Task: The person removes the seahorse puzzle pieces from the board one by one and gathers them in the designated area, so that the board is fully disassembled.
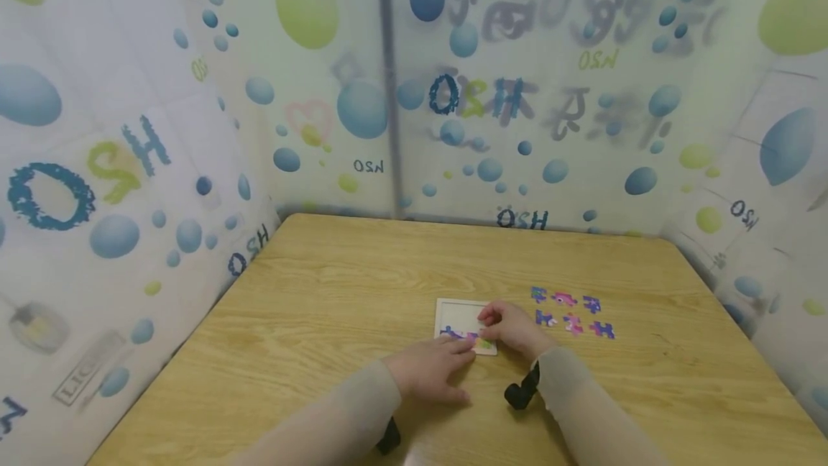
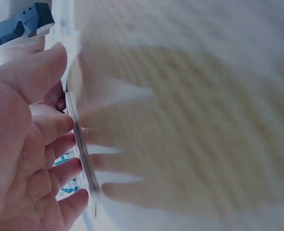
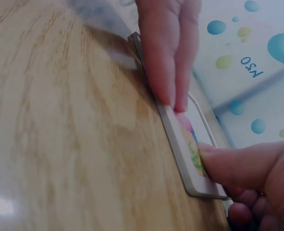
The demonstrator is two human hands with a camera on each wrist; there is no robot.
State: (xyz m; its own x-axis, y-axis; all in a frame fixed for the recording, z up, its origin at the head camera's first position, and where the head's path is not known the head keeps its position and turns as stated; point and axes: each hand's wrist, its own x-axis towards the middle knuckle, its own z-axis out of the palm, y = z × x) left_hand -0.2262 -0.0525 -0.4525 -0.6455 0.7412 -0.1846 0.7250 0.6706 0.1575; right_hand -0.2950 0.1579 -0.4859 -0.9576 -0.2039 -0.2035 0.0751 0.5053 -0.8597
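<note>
Six loose pieces (image 1: 573, 324) lie on the wooden table (image 1: 336, 286) in two rows of three, purple, pink and blue, just right of a pale square tray (image 1: 446, 303). The tray lies flat, with joined pieces (image 1: 453, 334) along its near side; the rest of its floor, where visible, is pale. The left hand (image 1: 432, 369) reaches over the near edge, palm down, its fingers extended and their tips resting on the pieces there. The right hand (image 1: 515, 328) is at the tray's right side: its straight thumb touches an orange-green piece (image 3: 194, 153) in the near right corner, while its other fingers bend, the forefinger apart from the thumb. Whether those fingers touch the tray, I cannot tell.

Both sleeves (image 1: 572, 387) are light, with a black device (image 1: 522, 388) at each wrist. Behind the table hang pale sheets (image 1: 252, 13) printed with blue and green bubbles and mirrored "H2O" lettering.
</note>
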